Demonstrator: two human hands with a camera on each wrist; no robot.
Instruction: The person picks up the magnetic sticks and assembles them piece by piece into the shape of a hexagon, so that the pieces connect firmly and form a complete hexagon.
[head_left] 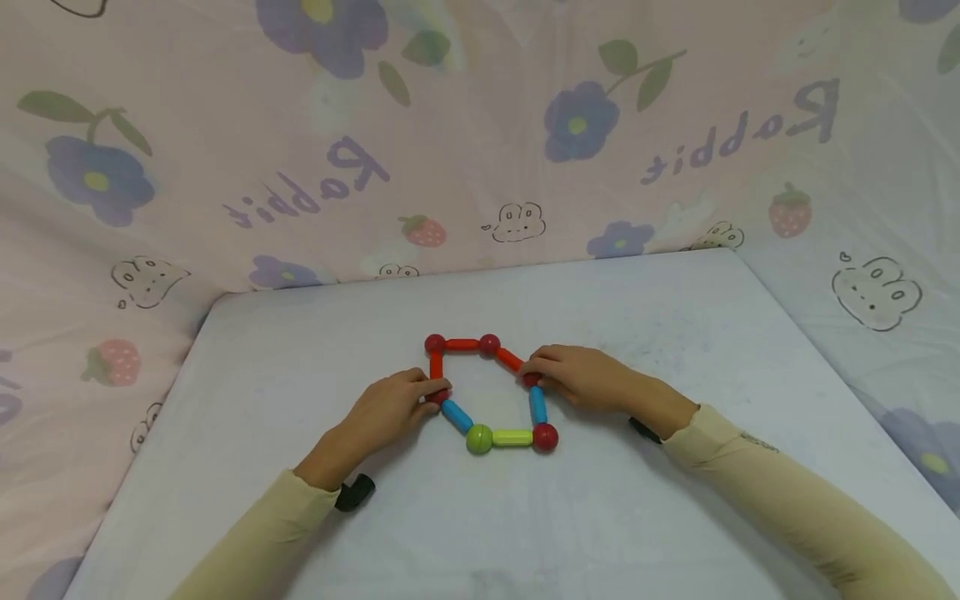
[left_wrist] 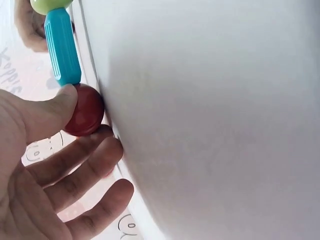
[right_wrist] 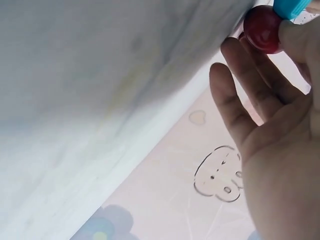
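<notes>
A closed ring of toy rods and balls lies on the white table. My left hand (head_left: 384, 412) pinches the red ball (left_wrist: 87, 114) at its left corner, thumb on top and fingers around the far side. At the right corner my right hand (head_left: 588, 377) grips another red ball (right_wrist: 261, 31) between thumb and fingers. Red rods (head_left: 462, 344) and two red balls (head_left: 490, 343) form the back. From the held balls, a left blue rod (head_left: 457, 416) runs to a green ball (head_left: 480, 438), a right blue rod (head_left: 537, 405) to a red ball (head_left: 546, 437). A yellow-green rod (head_left: 513, 437) joins those front balls.
The white tabletop (head_left: 315, 350) extends around the ring on every side. Behind it hangs a pink printed cloth (head_left: 480, 125) with flowers and rabbits, which also lines the sides. Black straps show at the left wrist (head_left: 355, 492) and under the right one.
</notes>
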